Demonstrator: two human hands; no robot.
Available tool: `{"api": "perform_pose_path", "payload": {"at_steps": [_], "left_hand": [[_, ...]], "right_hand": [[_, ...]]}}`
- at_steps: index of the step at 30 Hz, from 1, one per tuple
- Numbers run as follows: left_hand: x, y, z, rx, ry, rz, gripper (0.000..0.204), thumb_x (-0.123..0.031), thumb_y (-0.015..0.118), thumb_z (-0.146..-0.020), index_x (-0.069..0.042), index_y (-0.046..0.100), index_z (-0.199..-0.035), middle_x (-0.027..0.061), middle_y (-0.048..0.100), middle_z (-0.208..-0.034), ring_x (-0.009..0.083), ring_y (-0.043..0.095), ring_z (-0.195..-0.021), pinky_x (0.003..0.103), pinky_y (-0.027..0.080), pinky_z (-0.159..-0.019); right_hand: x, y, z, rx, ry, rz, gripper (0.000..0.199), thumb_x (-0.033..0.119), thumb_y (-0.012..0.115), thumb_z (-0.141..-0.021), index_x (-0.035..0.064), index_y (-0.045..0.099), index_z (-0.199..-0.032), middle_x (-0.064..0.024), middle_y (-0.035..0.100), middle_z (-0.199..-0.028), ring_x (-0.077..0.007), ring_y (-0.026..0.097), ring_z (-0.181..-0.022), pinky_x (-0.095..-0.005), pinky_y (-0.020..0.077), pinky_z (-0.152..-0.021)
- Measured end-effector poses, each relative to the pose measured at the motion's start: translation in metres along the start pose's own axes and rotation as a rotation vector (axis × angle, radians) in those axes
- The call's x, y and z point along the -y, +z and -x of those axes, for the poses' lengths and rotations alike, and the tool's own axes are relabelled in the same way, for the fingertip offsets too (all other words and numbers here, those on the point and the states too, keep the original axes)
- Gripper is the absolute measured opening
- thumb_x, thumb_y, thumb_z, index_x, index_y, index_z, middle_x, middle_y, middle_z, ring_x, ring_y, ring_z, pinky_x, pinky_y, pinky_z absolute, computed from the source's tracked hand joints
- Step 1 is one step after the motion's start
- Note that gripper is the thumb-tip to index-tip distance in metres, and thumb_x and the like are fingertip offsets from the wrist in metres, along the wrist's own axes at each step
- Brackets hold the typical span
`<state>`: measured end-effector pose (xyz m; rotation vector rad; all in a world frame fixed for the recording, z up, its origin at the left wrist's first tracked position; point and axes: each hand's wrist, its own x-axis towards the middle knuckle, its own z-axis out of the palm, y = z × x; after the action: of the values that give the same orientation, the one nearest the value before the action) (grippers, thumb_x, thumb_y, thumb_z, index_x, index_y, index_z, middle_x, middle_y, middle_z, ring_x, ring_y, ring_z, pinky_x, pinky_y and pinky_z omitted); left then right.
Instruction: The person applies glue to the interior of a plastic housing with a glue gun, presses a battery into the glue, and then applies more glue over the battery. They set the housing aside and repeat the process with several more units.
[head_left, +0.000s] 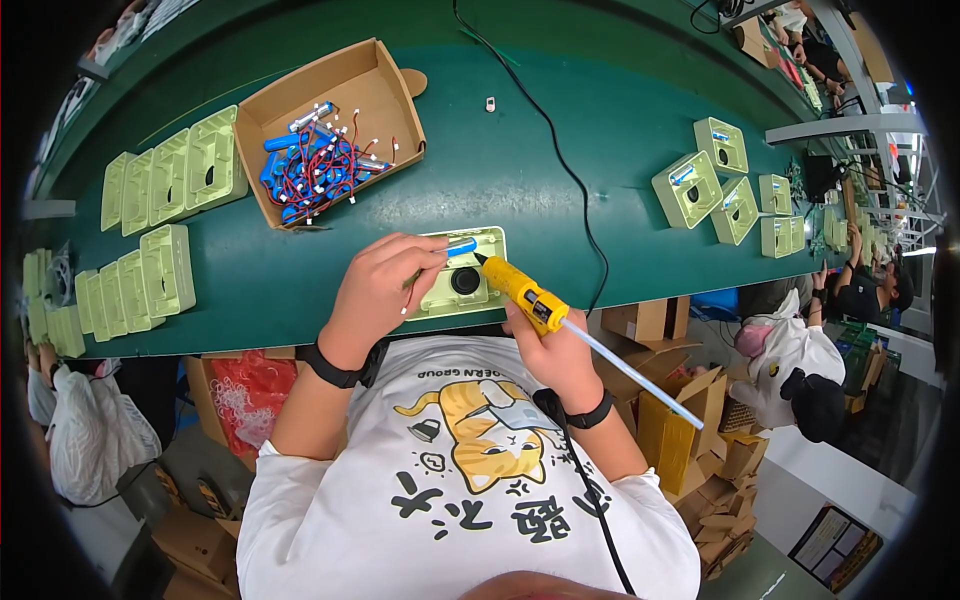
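My left hand [385, 290] rests on a pale green plastic housing [478, 272] at the near edge of the green belt [560, 150]. Its fingertips pinch a blue cylindrical battery [462, 246] seated in the housing's top corner. My right hand [555, 352] grips a yellow hot glue gun [522, 291]. The gun's nozzle points at the battery, and a white glue stick [640, 380] juts out behind my wrist. A black cable [560, 160] runs from the gun's side across the belt.
A cardboard box [372, 85] of blue batteries with red wires [315, 160] sits at the far left. Rows of green housings [170, 180] line the left; several more housings [720, 185] lie at the right. Cardboard boxes [690, 420] stand below the belt. Another person [870, 290] works at the far right.
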<state>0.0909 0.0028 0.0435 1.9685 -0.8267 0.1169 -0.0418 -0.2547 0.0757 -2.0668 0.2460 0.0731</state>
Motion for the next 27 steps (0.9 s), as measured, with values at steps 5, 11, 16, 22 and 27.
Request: {"api": "perform_pose_path", "payload": {"at_steps": [5, 11, 16, 22, 27], "left_hand": [[-0.002, -0.010, -0.002, 0.126, 0.098, -0.213, 0.020, -0.005, 0.092, -0.094, -0.005, 0.085, -0.112, 0.0089, 0.087, -0.125, 0.0304, 0.077, -0.103, 0.040, 0.064, -0.084], [-0.007, -0.019, -0.011, 0.170, 0.121, -0.423, 0.023, -0.019, 0.094, -0.095, -0.009, 0.087, -0.115, 0.0060, 0.080, -0.132, 0.0317, 0.074, -0.118, 0.046, 0.060, -0.102], [0.005, -0.024, -0.017, 0.230, 0.119, -0.299, 0.031, -0.023, 0.097, -0.093, -0.009, 0.089, -0.120, 0.0092, 0.081, -0.137, 0.0333, 0.074, -0.119, 0.047, 0.060, -0.103], [0.021, -0.034, -0.025, 0.367, 0.181, -0.184, 0.035, -0.025, 0.098, -0.093, -0.009, 0.088, -0.123, 0.0117, 0.081, -0.143, 0.0358, 0.077, -0.113, 0.049, 0.064, -0.095], [0.024, -0.039, -0.029, 0.418, 0.219, -0.174, 0.050, -0.033, 0.102, -0.087, -0.012, 0.086, -0.129, 0.0143, 0.078, -0.155, 0.0373, 0.078, -0.119, 0.049, 0.064, -0.099]], "right_hand": [[-0.004, 0.001, 0.001, -0.013, -0.088, 0.067, 0.022, 0.019, 0.080, -0.111, 0.0008, 0.072, -0.101, -0.0224, 0.073, -0.084, -0.0493, 0.072, -0.074, -0.0529, 0.0572, -0.066], [-0.002, 0.006, 0.004, -0.010, -0.061, 0.118, 0.024, 0.020, 0.081, -0.110, 0.0016, 0.068, -0.100, -0.0224, 0.073, -0.086, -0.0507, 0.073, -0.078, -0.0536, 0.0575, -0.067], [-0.002, 0.009, 0.003, -0.012, -0.076, 0.129, 0.020, 0.018, 0.079, -0.112, 0.0007, 0.072, -0.104, -0.0194, 0.072, -0.086, -0.0438, 0.071, -0.073, -0.0499, 0.0550, -0.067], [-0.007, 0.013, 0.000, -0.019, -0.075, 0.084, 0.023, 0.021, 0.081, -0.108, 0.0031, 0.069, -0.100, -0.0214, 0.073, -0.082, -0.0496, 0.074, -0.074, -0.0543, 0.0574, -0.064], [-0.012, 0.016, 0.000, -0.032, -0.063, 0.141, 0.023, 0.021, 0.082, -0.108, 0.0041, 0.070, -0.099, -0.0211, 0.073, -0.079, -0.0497, 0.074, -0.072, -0.0553, 0.0585, -0.063]]}}
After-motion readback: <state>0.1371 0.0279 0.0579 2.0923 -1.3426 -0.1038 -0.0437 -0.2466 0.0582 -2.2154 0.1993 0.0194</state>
